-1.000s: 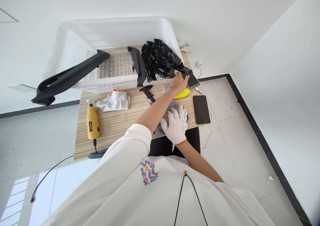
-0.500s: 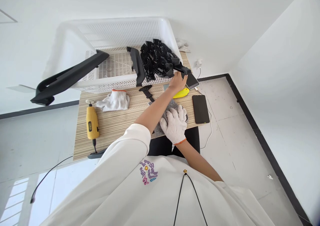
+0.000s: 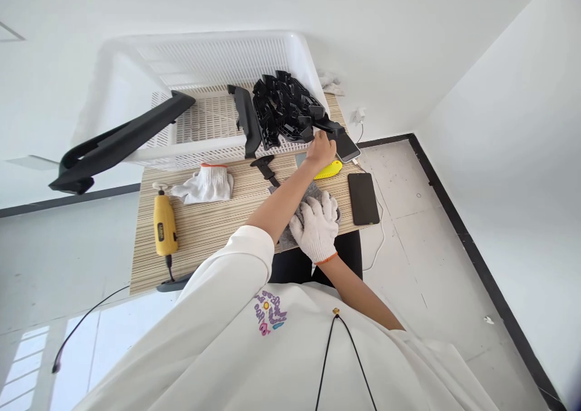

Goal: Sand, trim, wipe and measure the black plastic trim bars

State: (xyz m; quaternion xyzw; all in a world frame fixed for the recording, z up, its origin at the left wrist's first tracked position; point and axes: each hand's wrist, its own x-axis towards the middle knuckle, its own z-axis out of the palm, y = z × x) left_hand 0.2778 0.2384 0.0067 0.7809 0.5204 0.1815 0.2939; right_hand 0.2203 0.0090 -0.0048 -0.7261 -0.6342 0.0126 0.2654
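Observation:
My bare left hand (image 3: 321,151) reaches across to the front right corner of the white basket, its fingers curled together. What they hold, if anything, is hidden; black plastic parts (image 3: 288,105) and a white-edged phone (image 3: 347,147) lie close by. Under my left wrist is a yellow-handled tool (image 3: 329,169), partly covered. Gloved in white knit, my right hand (image 3: 316,226) lies with fingers spread on a grey cloth (image 3: 287,240) at the table's front edge. A dark edge shows beside its fingertips. Left of my forearm rests a small black T-shaped piece (image 3: 265,169).
The white basket (image 3: 190,157) stands at the back, with a long black part (image 3: 120,138) jutting over its left side. A white glove (image 3: 207,183), a yellow corded power tool (image 3: 165,223) and a dark phone (image 3: 363,199) lie on the table (image 3: 206,224). Cables hang at both sides.
The fingers of my left hand have drawn closer together at the basket corner. My right hand stays on the grey cloth. The view has shifted slightly.

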